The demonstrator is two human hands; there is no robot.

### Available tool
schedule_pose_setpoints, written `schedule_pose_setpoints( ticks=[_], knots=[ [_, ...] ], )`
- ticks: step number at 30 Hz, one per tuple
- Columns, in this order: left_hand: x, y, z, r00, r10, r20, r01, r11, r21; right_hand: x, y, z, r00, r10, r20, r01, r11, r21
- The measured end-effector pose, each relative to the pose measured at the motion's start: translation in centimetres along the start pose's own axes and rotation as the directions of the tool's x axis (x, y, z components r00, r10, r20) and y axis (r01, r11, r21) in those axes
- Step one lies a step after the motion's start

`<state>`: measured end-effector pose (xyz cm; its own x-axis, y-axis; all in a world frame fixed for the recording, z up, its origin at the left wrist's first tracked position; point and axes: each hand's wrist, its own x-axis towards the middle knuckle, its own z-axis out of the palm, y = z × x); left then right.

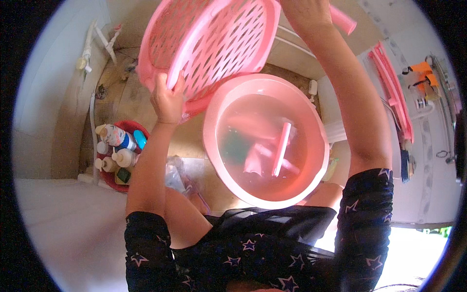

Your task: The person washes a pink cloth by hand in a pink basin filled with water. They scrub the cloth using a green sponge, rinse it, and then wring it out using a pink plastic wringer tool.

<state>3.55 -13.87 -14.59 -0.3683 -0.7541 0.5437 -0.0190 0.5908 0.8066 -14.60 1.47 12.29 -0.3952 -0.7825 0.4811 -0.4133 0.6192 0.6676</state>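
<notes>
My left hand [168, 98] grips the rim of a pink plastic lattice shelf basket [226, 47], which is tilted up beyond the basin. At the top edge of the view is my right hand [310, 11], partly cut off, close to the basket's far corner; its fingers are hidden, so its hold cannot be made out. Just right of it a pink tube [343, 21] shows. Below the basket stands a round pink basin [211, 142] of cloudy water. A light pink tube [282, 149] lies in it, with other pink parts and a green thing [235, 146] blurred under the water.
A red basin [109, 180] with pump bottles [126, 157] and a sponge [123, 176] stands at the left on the tiled floor. White pipes [87, 47] run along the left wall. Pink plastic parts [394, 91] and an orange item [423, 76] are at the right wall.
</notes>
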Motion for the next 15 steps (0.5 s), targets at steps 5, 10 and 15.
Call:
schedule_pose_setpoints(
  ticks=[5, 10, 15],
  knots=[
    [0.4, 2.3, -0.2, 0.992, 0.121, 0.035, -0.125, 0.981, 0.151, -4.9, 5.6, 0.9, 0.97, -0.027, 0.242, -0.052, 0.947, 0.316],
    [0.5, 2.6, -0.4, 0.973, 0.226, 0.049, -0.231, 0.943, 0.239, -9.1, 8.8, -0.6, 0.746, -0.233, 0.624, -0.622, 0.089, 0.778],
    [1.1, 2.0, -0.7, 0.932, 0.35, 0.096, -0.363, 0.892, 0.268, -13.2, 8.3, -0.5, 0.717, -0.27, 0.642, -0.697, -0.256, 0.67]
  ],
)
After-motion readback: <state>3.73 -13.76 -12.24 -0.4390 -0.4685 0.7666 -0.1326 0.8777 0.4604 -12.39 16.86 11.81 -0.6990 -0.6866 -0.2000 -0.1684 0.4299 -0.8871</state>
